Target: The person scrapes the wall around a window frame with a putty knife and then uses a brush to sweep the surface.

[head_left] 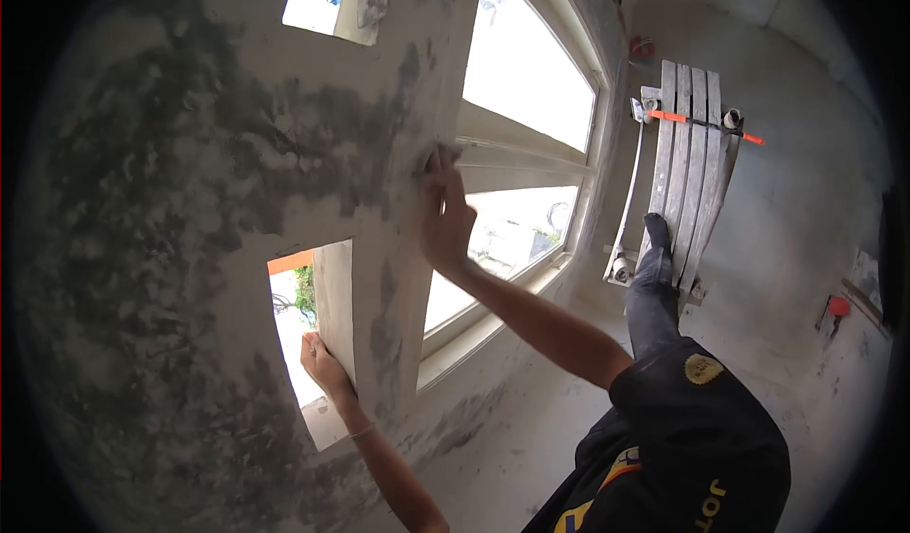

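Observation:
At the edge of the large window, my right hand [447, 206] presses against the wall [313, 177], its fingers closed on a small grey piece [451, 154] that looks like sandpaper, mostly hidden under the fingertips. Lower left, my left hand [327, 372] is wrapped round the edge of a small wall opening [336, 296]. White filler and dark grey patches mottle the wall surface. Pale bars divide the window [526, 158] beside my right hand.
My foot [656, 229] rests on a slatted bench [687, 154] with an orange strip [670, 116] across it. A red container [643, 49] stands beyond. A grey blade-like thing [373, 0] sits in the upper opening. Something red [839, 305] lies at right.

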A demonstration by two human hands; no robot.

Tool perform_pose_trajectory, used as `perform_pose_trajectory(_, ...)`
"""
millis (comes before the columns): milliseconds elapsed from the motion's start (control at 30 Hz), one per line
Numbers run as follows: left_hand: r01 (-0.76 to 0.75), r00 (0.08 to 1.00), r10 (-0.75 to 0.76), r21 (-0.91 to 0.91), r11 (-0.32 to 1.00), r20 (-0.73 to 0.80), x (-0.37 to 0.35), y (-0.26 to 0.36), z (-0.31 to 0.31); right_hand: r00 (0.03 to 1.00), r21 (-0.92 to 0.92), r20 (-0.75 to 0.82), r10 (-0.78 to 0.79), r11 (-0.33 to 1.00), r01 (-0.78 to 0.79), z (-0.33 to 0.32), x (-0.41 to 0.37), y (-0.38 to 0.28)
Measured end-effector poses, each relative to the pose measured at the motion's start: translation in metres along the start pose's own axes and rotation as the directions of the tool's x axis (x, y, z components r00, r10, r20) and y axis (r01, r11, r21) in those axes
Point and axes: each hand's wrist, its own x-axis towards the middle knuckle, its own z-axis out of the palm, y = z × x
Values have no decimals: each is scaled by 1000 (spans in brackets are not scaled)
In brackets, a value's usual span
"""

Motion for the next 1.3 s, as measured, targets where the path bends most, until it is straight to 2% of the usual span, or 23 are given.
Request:
perform_pose_trajectory(33, -5, 1000, 5, -9, 1000, 3, 3, -3, 3, 915, -13, -161, -370, 928, 373, 9, -15, 24)
perform_pose_trajectory(67, -22, 1000, 22, -18, 1000, -1, 6, -11, 3, 978, 6, -12, -208, 978, 208, -4, -43, 17)
perform_pose_trajectory(133, -42, 999, 42, -21, 999, -5, 5, -14, -2, 939, 48, 50, -340, 940, 338, -8, -73, 47)
perform_pose_trajectory(233, -37, 999, 37, -43, 998, -2, 3, -9, 3, 922, -41, 29, -386, 921, 387, -12, -30, 39)
perform_pose_trajectory(267, -28, 1000, 28, -55, 998, -3, 2, -7, 3, 868, -41, -123, -481, 876, 480, -3, 4, 24)
perform_pose_trajectory(300, -16, 1000, 16, -63, 998, -4, 2, -7, 3, 985, -7, -34, -169, 986, 169, -6, 27, 9)
perform_pose_trajectory(433, -48, 999, 48, 66, 997, -8, 3, -8, -1, 995, 0, -78, -64, 998, 64, 8, 24, -4)
perform_pose_trajectory(467, -48, 998, 50, 80, 996, -24, 5, -9, 1, 943, -9, -160, -290, 956, 293, 11, -1, 9)
perform_pose_trajectory(567, -67, 997, 70, 72, 995, -35, 3, -4, 0, 876, -150, 1, -483, 866, 478, -2, -38, 36)
perform_pose_trajectory(633, -83, 996, 84, 30, 996, -37, 1, -2, 5, 896, 17, -10, -444, 896, 444, -9, -20, 25)
perform_pose_trajectory(667, -53, 998, 54, 15, 998, -22, 2, -3, 4, 959, 23, 77, -274, 962, 273, -10, 2, 14)
perform_pose_trajectory(700, -23, 1000, 23, 4, 1000, -8, 2, -5, 2, 895, 1, -103, -434, 900, 436, 0, 35, 1)
perform_pose_trajectory(767, -20, 1000, 20, 37, 999, -9, 0, -7, -1, 992, -24, -23, -123, 992, 123, -5, 70, -39)
perform_pose_trajectory(800, -30, 999, 31, 54, 998, -9, 1, -5, 0, 993, -19, -17, -117, 993, 116, -1, 63, -37)
perform_pose_trajectory(900, -22, 999, 24, 66, 998, -23, -2, 7, 3, 974, 49, -39, -221, 974, 223, 7, 12, -17)
perform_pose_trajectory(967, -32, 999, 34, 57, 998, -27, -1, 4, 4, 846, 12, 123, -519, 853, 522, 0, -43, 41)
perform_pose_trajectory(1000, -29, 999, 31, 56, 998, -27, 1, -1, 3, 854, 131, 233, -466, 885, 447, -15, -63, 31)
perform_pose_trajectory(1067, -38, 999, 38, 0, 999, -15, 4, -9, 2, 802, 135, 292, -521, 853, 505, -22, -57, 35)
perform_pose_trajectory(1133, -37, 999, 37, 2, 999, -14, 3, -6, 3, 809, -19, 181, -559, 821, 571, -14, -26, 29)
perform_pose_trajectory(1167, -36, 999, 36, 3, 999, -10, 2, -4, 3, 939, 20, 173, -299, 954, 300, -12, -3, 5)
perform_pose_trajectory(1200, -24, 1000, 24, 10, 1000, -12, 0, -2, 3, 984, 58, 178, -13, 998, 3, -9, 13, -20)
perform_pose_trajectory(1233, -26, 1000, 26, 44, 999, -12, -1, 1, 3, 982, 56, 190, -5, 998, -6, -3, 16, -29)
perform_pose_trajectory(1300, -16, 1000, 17, 87, 996, -12, 0, 2, 1, 997, 105, 16, -71, 992, 69, 8, 17, -40)
